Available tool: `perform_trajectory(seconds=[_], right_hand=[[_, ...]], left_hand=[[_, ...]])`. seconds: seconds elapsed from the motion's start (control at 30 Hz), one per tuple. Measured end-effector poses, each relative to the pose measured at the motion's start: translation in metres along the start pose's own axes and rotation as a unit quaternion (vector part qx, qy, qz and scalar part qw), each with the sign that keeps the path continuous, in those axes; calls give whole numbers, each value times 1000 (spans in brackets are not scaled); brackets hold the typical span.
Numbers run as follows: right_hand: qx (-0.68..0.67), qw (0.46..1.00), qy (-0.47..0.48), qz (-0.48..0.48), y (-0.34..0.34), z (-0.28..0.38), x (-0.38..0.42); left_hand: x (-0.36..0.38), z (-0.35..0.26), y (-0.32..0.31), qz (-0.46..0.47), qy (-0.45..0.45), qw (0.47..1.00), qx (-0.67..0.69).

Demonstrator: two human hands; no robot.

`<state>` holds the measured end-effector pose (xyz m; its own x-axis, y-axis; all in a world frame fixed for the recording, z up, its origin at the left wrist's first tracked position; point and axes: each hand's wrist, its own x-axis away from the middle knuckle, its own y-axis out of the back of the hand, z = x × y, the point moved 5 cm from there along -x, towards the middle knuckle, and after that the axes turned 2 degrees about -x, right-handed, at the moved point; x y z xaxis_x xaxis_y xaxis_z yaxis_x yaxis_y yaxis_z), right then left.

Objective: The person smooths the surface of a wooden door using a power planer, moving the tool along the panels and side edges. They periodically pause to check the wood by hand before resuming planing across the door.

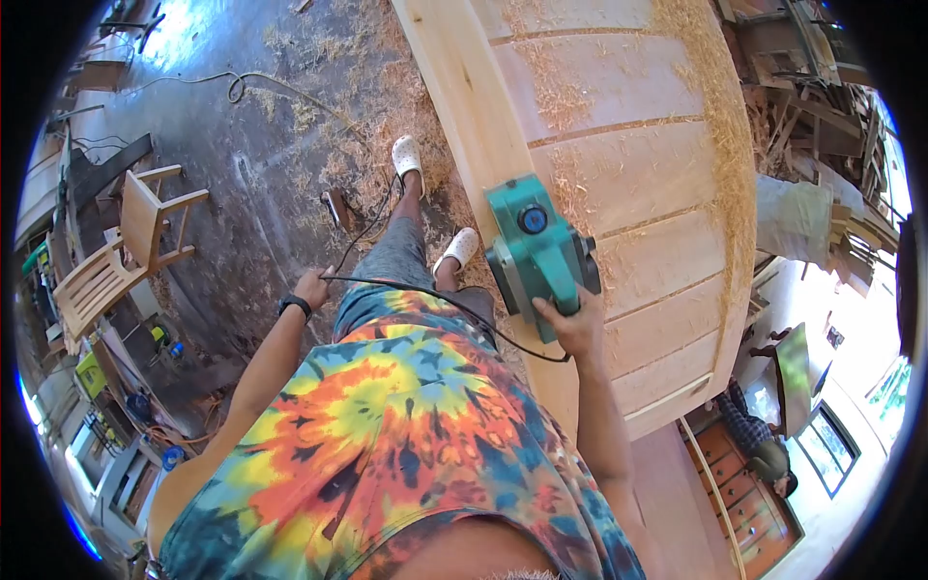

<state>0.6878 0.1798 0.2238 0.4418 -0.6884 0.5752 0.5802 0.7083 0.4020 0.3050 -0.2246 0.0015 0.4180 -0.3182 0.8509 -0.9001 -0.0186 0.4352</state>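
A green electric hand planer [537,246] rests on a long pale wooden board [469,97]. My right hand [578,324] is wrapped round the planer's rear handle. From the planer a black power cord [435,290] runs across in front of my shirt to my left hand [311,288], whose fingers are closed on it. Beyond my left hand the cord drops toward the floor near my feet. The board lies along the near side of a wide panelled wooden surface [619,184], which is strewn with curly shavings.
A wooden chair [135,242] stands at the left. Shavings [329,58] cover much of the dark floor, where a loose cord [237,85] also trails. Another tool [335,208] lies near my feet. Stacked timber [812,116] fills the upper right. Another person [764,449] is at the lower right.
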Motion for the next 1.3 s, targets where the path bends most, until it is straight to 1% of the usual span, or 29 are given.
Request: perform_trajectory(seconds=[0.03, 0.1, 0.23, 0.3, 0.37, 0.43, 0.5, 0.57, 0.63, 0.7, 0.77, 0.93, 0.97, 1.07, 1.1, 1.17, 1.3], right_hand=[[-7, 1000, 10, -2, -4, 15, -14], [9, 1000, 8, -1, -11, 48, -40], [-25, 999, 16, -13, -27, 99, -93], [-15, 999, 36, -25, -36, 121, -120], [-26, 998, 46, -30, -45, 141, -146], [-40, 997, 58, -39, -50, 166, -170], [-35, 998, 50, -25, -55, 196, -192], [-36, 998, 45, -25, -55, 225, -213], [-27, 999, 43, -19, -61, 248, -239], [-2, 998, 57, -16, -67, 270, -265], [-2, 998, 59, -15, -73, 292, -290], [-4, 998, 67, -9, -87, 343, -352], [-14, 997, 74, -12, -91, 352, -366], [-16, 996, 92, -11, -101, 387, -403], [-18, 995, 97, -12, -105, 399, -417], [-16, 993, 118, -6, -112, 425, -439], [-39, 992, 122, -3, -130, 461, -494]], left_hand=[[-1, 1, 4, -1, -1, 1000, -2], [1, 7, 10, -6, 37, 997, 74], [-8, 9, 19, -15, 48, 992, 115], [-1, -16, 31, -18, 73, 987, 143], [-15, -6, 32, 1, 59, 984, 169], [-20, -17, 42, 18, 60, 980, 191], [-25, -35, 63, 6, 45, 993, 111], [-31, -51, 78, 18, 86, 987, 132], [-41, -69, 100, 23, 90, 987, 132], [-56, -80, 126, 10, 101, 984, 149], [-68, -95, 145, 26, 95, 986, 134], [-102, -115, 189, 21, 109, 975, 192], [-107, -119, 195, 24, 108, 973, 203], [-115, -131, 216, -35, 80, 984, 156], [-118, -136, 221, -34, 81, 982, 168], [-123, -131, 223, -5, 87, 990, 108], [-127, -119, 217, 4, 105, 987, 122]])
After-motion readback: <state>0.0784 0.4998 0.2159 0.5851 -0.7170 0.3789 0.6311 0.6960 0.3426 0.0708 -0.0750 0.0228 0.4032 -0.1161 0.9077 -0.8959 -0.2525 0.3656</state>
